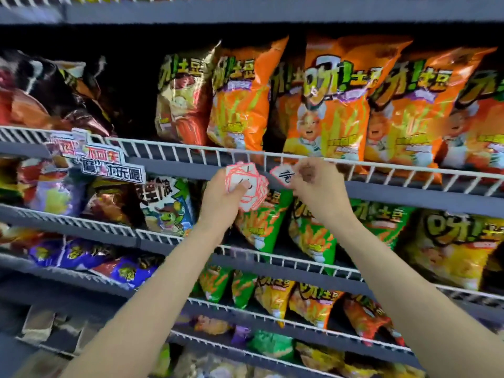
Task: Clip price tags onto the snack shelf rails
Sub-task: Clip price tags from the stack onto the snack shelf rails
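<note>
- The left hand (227, 192) keeps its grip curled round a stack of price tags (246, 186), held ready as supply.
- The right hand (311, 177) pinches one price tag (282, 174) just under the wire rail (272, 156), apparently positioned to clip on.

A retail shop's snack aisle. Grey tiered shelves (395, 193) with white wire front rails (191, 148) carry rows of identical crisp bags, orange (327, 105) on the upper tier, green (311, 236) and yellow (450, 246) on the tier below. A printed promotional sign (101, 159) is fixed at the upper rail's left end. Red-bordered price tags (245, 184) are held at the same rail.
</note>
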Demonstrator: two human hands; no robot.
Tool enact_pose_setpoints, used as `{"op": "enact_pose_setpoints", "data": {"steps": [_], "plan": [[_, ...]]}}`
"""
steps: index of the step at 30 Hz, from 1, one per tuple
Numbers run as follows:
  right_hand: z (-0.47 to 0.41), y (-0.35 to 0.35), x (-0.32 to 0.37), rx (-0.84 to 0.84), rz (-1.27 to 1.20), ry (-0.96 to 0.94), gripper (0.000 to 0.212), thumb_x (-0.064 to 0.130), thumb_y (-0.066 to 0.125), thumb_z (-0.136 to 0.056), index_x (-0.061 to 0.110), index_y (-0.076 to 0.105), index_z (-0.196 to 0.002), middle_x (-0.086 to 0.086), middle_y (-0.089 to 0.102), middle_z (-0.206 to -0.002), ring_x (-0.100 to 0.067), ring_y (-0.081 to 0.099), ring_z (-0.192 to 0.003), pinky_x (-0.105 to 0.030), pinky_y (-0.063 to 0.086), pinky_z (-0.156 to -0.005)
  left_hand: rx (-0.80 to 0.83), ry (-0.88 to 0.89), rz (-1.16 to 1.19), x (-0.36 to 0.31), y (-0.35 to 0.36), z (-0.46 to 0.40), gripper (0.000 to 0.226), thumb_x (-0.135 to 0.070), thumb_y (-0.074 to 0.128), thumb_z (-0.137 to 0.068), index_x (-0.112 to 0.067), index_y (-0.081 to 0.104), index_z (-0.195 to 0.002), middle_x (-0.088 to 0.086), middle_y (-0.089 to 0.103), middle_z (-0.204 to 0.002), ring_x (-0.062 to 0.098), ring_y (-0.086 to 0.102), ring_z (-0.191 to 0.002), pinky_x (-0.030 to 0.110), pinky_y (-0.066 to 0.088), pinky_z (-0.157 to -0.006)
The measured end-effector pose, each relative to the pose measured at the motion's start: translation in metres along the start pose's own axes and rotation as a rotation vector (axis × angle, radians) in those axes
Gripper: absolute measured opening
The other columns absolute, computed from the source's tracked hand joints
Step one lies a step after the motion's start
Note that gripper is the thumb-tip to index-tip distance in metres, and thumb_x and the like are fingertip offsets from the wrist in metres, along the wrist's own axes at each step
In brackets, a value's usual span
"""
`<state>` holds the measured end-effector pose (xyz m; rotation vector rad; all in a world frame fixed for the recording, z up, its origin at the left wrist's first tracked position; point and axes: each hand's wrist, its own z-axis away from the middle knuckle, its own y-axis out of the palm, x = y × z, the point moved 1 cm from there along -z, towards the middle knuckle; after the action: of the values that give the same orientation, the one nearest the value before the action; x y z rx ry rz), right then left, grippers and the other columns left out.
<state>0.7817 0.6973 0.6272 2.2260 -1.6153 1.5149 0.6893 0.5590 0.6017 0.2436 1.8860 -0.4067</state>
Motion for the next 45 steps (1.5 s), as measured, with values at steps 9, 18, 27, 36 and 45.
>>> {"op": "enact_pose_setpoints", "data": {"steps": [9, 18, 27, 36, 45], "plan": [[-0.013, 0.028, 0.044, -0.233, 0.347, -0.187, 0.010, 0.010, 0.055, -0.092, 0.004, 0.062, -0.094, -0.006, 0.062, -0.093, -0.016, 0.055, -0.080, -0.025, 0.039, -0.067, 0.112, 0.058, -0.063, -0.004, -0.022, -0.030, 0.035, -0.014, 0.057, -0.090, -0.008, 0.050, -0.124, 0.009, 0.062, -0.119, 0.027, 0.059, -0.109, 0.042, 0.048, -0.094], [-0.032, 0.041, 0.049, -0.175, 0.537, -0.241, 0.014, 0.015, 0.044, -0.097, 0.004, 0.052, -0.101, -0.018, 0.064, -0.078, -0.035, 0.058, -0.064, -0.046, 0.050, -0.056, 0.249, 0.207, -0.116, 0.000, -0.034, -0.031, 0.029, -0.014, 0.059, -0.089, -0.012, 0.060, -0.119, -0.002, 0.066, -0.103, 0.017, 0.062, -0.103, 0.032, 0.049, -0.090], [-0.030, 0.045, 0.046, -0.167, 0.650, -0.265, 0.014, 0.016, 0.043, -0.097, 0.004, 0.051, -0.100, -0.016, 0.057, -0.068, -0.033, 0.051, -0.055, -0.031, 0.031, -0.045, 0.251, 0.241, -0.083, 0.004, -0.040, -0.026, 0.033, -0.010, 0.060, -0.088, -0.014, 0.061, -0.121, -0.011, 0.061, -0.092, 0.010, 0.060, -0.092, 0.024, 0.047, -0.082], [-0.036, 0.041, 0.049, -0.203, 0.595, -0.355, 0.011, 0.014, 0.051, -0.092, 0.007, 0.060, -0.093, -0.011, 0.067, -0.080, -0.029, 0.059, -0.069, -0.036, 0.047, -0.052, 0.349, 0.255, -0.255, 0.020, -0.059, -0.031, 0.047, -0.011, 0.057, -0.090, -0.035, 0.045, -0.128, -0.004, 0.057, -0.108, -0.002, 0.042, -0.066, 0.005, 0.038, -0.057], [-0.038, 0.051, 0.048, -0.170, 0.675, -0.440, 0.014, -0.003, 0.062, -0.082, -0.001, 0.072, -0.092, -0.018, 0.060, -0.087, -0.036, 0.055, -0.084, -0.039, 0.047, -0.060, 0.382, 0.286, -0.321, 0.016, -0.067, -0.036, 0.051, -0.008, 0.057, -0.089, -0.034, 0.045, -0.132, 0.003, 0.059, -0.124, 0.013, 0.047, -0.087, 0.020, 0.030, -0.058]]}}
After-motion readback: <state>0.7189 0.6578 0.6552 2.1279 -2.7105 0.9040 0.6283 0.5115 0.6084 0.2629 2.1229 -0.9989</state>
